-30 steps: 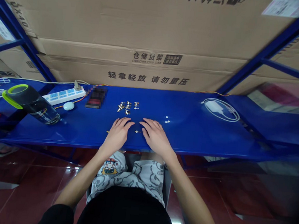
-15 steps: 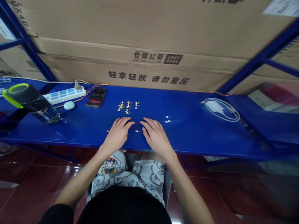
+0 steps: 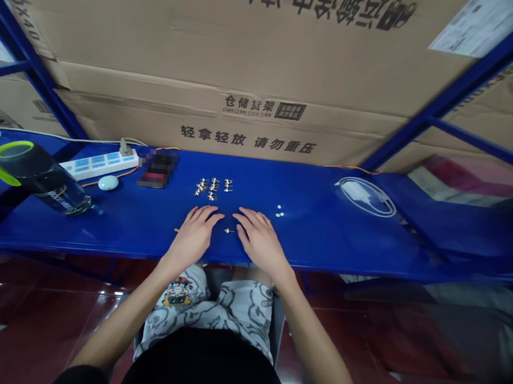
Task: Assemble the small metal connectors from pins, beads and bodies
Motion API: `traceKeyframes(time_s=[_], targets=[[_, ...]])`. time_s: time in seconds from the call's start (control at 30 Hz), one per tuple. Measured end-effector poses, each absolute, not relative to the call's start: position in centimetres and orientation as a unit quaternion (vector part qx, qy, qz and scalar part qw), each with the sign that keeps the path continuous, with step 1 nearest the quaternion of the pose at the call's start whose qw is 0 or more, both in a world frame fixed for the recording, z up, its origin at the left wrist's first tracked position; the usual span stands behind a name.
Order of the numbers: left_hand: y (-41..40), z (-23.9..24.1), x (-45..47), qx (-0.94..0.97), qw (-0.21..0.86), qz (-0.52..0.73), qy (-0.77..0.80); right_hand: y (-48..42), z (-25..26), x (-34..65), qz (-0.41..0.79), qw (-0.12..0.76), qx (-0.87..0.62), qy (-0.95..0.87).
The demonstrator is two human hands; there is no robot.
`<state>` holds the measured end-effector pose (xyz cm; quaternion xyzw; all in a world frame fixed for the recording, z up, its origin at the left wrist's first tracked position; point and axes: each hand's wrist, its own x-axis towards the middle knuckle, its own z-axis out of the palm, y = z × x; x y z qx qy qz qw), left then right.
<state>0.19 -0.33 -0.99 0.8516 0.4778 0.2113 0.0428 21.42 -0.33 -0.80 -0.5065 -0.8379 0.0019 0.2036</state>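
My left hand (image 3: 191, 234) lies palm down on the blue tabletop, open, with nothing in its fingers. Opposite it, my right hand (image 3: 261, 240) rests the same way, its fingers stretched out. In the gap between them sits a small white piece with a thin brass-coloured pin (image 3: 228, 230), touched by neither hand. A tiny brass-coloured bit (image 3: 176, 230) shows at the outer side of my left hand. Beyond the fingertips, several similar white-and-brass pieces (image 3: 213, 187) stand in short groups. A few small white bits (image 3: 279, 211) lie past my right hand.
At the left are a dark bottle with a lime-green loop (image 3: 47, 179), a white power strip (image 3: 98, 164), a pale rounded object (image 3: 108, 183) and a pixelated dark item (image 3: 158, 169). A coiled white cable with a charger (image 3: 366, 197) lies right. Cardboard (image 3: 251, 63) backs the blue table (image 3: 324, 248).
The camera view has shifted a little, so everything sits slightly lower and further left. Both hands and the small pieces keep their places on the table.
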Motion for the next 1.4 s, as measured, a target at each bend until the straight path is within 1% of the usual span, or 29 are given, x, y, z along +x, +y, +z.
traceKeyframes(time_s=[0.1, 0.2, 0.27, 0.33, 0.4, 0.53, 0.7, 0.93, 1.0, 1.1, 1.23, 1.33, 1.4], targets=[[-0.1, -0.8, 0.1, 0.845, 0.072, 0.232, 0.476, -0.3, 0.0, 22.0, -0.013, 0.203, -0.539, -0.818], [0.2, 0.0, -0.5, 0.824, 0.113, 0.290, 0.473, -0.4, 1.3, 23.6, -0.064, 0.195, -0.613, -0.763], [0.3, 0.9, -1.5, 0.813, 0.113, 0.323, 0.470, -0.5, 2.0, 25.1, -0.070, 0.175, -0.670, -0.718], [0.4, 1.7, -3.0, 0.795, 0.113, 0.335, 0.493, -0.4, 2.3, 26.3, -0.051, 0.140, -0.707, -0.691], [0.4, 2.4, -4.8, 0.784, 0.115, 0.302, 0.529, -0.1, 2.2, 27.1, -0.043, 0.125, -0.723, -0.678], [0.6, 2.9, -7.2, 0.775, 0.141, 0.233, 0.569, 0.6, 1.3, 27.7, -0.057, 0.136, -0.721, -0.677], [0.9, 2.4, -7.0, 0.774, 0.170, 0.230, 0.565, 0.9, 0.8, 27.0, -0.065, 0.136, -0.715, -0.683], [1.2, 1.5, -6.3, 0.753, 0.138, 0.244, 0.595, -0.2, -0.1, 22.1, -0.039, 0.187, -0.587, -0.786], [1.2, 1.6, -6.3, 0.749, 0.127, 0.242, 0.603, -0.3, -0.2, 21.5, -0.022, 0.202, -0.582, -0.787], [1.1, 1.8, -5.9, 0.753, 0.113, 0.241, 0.601, -0.1, -0.2, 21.7, 0.032, 0.249, -0.585, -0.771], [0.8, 1.8, -4.1, 0.768, 0.139, 0.317, 0.540, 0.0, 0.0, 22.2, 0.102, 0.317, -0.543, -0.771], [0.4, 1.2, -2.0, 0.766, 0.178, 0.390, 0.479, -0.1, 0.1, 22.2, 0.196, 0.367, -0.469, -0.779], [0.2, 0.7, -0.7, 0.762, 0.196, 0.425, 0.448, -0.1, 0.1, 22.3, 0.238, 0.389, -0.436, -0.776]])
